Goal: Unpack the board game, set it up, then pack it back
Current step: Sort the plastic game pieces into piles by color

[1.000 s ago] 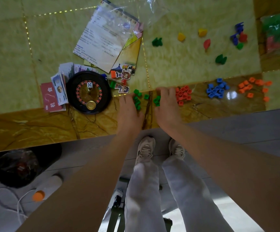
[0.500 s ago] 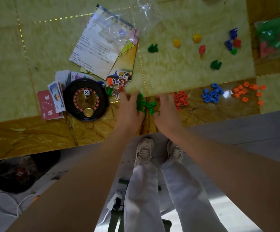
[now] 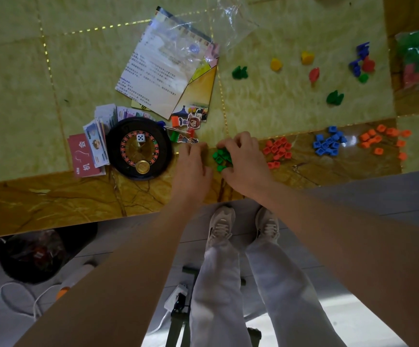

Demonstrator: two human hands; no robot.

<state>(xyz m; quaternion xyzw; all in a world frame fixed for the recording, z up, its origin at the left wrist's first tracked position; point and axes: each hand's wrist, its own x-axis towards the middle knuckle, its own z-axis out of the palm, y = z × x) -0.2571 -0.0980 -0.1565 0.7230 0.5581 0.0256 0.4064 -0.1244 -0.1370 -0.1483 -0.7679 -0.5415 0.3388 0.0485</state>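
Fingers [image 3: 238,139] of the right hand [image 3: 249,167] curl over a cluster of small green cubes [image 3: 219,156], with the thumb closing in from the near side so that the hand cups the cluster. The left hand [image 3: 193,169] lies just beside it, its fingers [image 3: 198,147] bent down onto the desk [image 3: 53,196]; whether they hold a cube cannot be told. The cluster sits near the desk's front edge, between a black roulette wheel [image 3: 138,149] and small red cubes [image 3: 278,149].

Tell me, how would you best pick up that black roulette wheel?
Grip the roulette wheel by its outer rim, probably from above: it lies flat, cards crowd its left side, and a loose die rests on it, so keep it level.
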